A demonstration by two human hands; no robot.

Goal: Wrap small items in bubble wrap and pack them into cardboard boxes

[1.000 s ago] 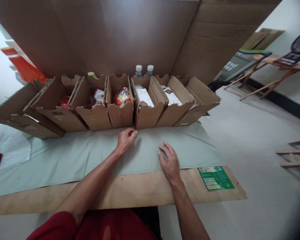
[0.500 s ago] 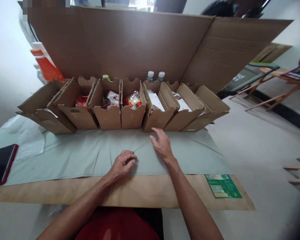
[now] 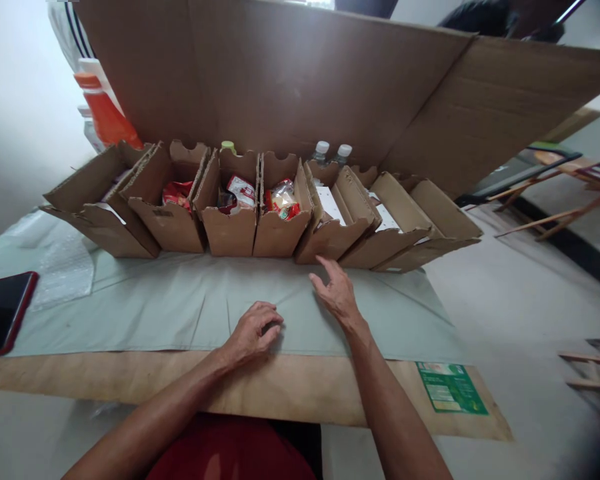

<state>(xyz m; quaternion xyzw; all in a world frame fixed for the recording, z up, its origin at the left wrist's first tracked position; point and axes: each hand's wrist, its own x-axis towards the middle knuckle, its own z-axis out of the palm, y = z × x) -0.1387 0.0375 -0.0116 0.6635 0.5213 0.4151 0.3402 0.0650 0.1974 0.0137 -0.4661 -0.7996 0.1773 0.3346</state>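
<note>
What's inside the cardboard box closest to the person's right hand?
A white item shows toward the left side of that box. The box's front hides the item's lower part, and the bottom can't be seen.

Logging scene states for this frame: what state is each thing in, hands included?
Left hand: loosely curled, nothing visibly held
Right hand: open, nothing visibly held
Cardboard boxes: open at the top, in a row
Phone: screen dark
Orange bottle: capped
Clear bottles: white caps on
Cloth: spread out, creased

Soft glare on cardboard panel (image 3: 290, 83)
</note>
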